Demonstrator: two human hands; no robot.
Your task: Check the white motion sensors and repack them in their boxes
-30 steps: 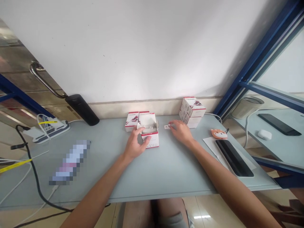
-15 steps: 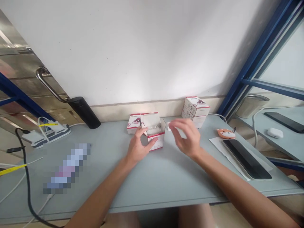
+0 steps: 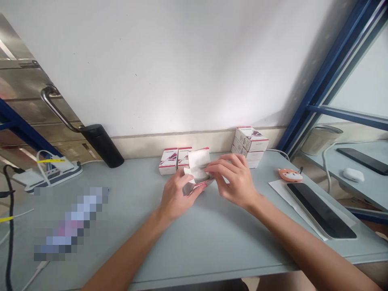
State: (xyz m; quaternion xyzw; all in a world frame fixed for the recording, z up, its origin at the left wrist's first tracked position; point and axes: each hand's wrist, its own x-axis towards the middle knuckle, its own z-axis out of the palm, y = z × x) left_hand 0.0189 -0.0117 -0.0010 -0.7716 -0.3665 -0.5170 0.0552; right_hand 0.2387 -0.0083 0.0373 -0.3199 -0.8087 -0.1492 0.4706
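My left hand is closed around the near left side of a small white and red cardboard box, which tilts toward me with its lid flap raised. Clear plastic shows inside it. At the box's right edge, my right hand has its fingers bent and drawn together over the opening; whatever they pinch is hidden. Just behind the box stand two closed boxes of the same print, side by side.
Several similar boxes are stacked by the wall. On the right lie a phone, paper and an orange animal-faced case. A black bottle, a power strip and a blurred-out object are on the left.
My right hand has moved left to the box opening, and the small white item it pinched is out of sight. The box has tilted toward me, uncovering a second closed box behind.
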